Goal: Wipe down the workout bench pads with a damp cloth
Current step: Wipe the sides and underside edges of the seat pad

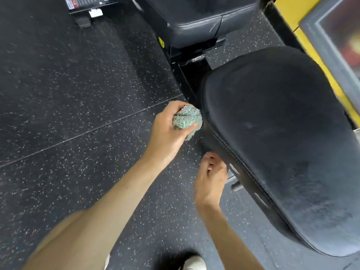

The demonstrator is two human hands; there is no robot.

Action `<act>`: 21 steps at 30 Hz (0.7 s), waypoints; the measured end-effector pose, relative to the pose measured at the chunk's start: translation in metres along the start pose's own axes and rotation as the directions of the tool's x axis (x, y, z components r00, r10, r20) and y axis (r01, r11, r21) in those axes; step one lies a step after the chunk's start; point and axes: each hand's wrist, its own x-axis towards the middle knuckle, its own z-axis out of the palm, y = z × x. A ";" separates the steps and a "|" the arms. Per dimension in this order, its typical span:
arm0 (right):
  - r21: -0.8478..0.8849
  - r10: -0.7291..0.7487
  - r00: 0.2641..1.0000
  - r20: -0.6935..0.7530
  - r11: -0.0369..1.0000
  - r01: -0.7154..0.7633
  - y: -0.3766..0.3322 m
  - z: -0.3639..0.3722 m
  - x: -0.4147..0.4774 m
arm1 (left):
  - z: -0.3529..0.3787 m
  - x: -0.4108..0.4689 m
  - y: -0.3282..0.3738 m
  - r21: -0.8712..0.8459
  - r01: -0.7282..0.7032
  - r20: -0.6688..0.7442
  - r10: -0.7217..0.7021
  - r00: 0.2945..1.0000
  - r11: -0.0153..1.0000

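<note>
— Wiping which surface at present?

— Seat pad (272, 133): black vinyl, a dull film across its top. The back pad (196, 18) stands beyond it, apart across the frame gap. By my judgement neither pad looks finished.

— Location of the cloth?

— Damp cloth (188, 118), teal, is balled tight in my left hand (167, 129), fingers and thumb curled round it. It sits at the seat pad's left rim, touching or very nearly so.

— Other hand?

— Right hand (211, 176) is low beside the pad's stitched side, fingers curled inward. Nothing is seen in it, and I cannot tell whether the fingertips touch the vinyl.

— Recommended method?

— Opinion only: open the ball into a flat fold so more cloth meets the vinyl. Run long overlapping strokes along the top, then follow the stitched seam and the side wall. Steady the pad from below with the right hand, clear of the knob (236, 186) under the edge.

— Surroundings?

— Rubber floor (78, 94) is black with pale flecks and has a tile joint running across it. A yellow panel (288, 8) stands to the right. My pale shoe (194, 263) is at the bottom edge.
</note>
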 end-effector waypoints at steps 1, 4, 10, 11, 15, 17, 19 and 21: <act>0.036 -0.046 0.998 -0.033 0.998 0.047 -0.002 0.004 0.004 | -0.001 0.002 -0.004 0.024 -0.038 0.014 0.038 0.999 0.999; 0.204 -0.089 0.988 -0.129 0.972 0.115 -0.004 0.019 0.013 | -0.002 0.011 -0.007 0.124 -0.209 0.111 0.195 0.974 0.970; 0.496 0.013 0.994 0.106 0.866 -0.064 -0.031 0.021 0.000 | -0.009 0.009 -0.007 0.241 -0.214 0.063 0.205 0.977 0.947; 0.457 0.017 0.992 0.121 0.887 -0.071 -0.029 0.014 -0.002 | -0.010 0.007 -0.005 0.246 -0.200 0.073 0.187 0.980 0.948; 0.365 -0.033 0.989 0.146 0.931 -0.022 -0.019 0.004 0.003 | -0.004 0.009 0.003 0.248 -0.214 0.052 0.207 0.977 0.945; 0.343 -0.032 0.991 0.131 0.939 -0.015 -0.015 0.007 0.003 | -0.002 0.007 0.002 0.249 -0.209 0.024 0.210 0.977 0.946; 0.345 -0.004 0.990 0.139 0.938 -0.044 -0.012 0.007 0.001 | -0.001 0.001 -0.001 0.235 -0.187 -0.019 0.197 0.980 0.954; 0.325 0.002 0.986 0.167 0.944 -0.057 -0.007 0.003 0.002 | 0.001 -0.006 -0.006 0.190 -0.169 -0.034 0.178 0.983 0.967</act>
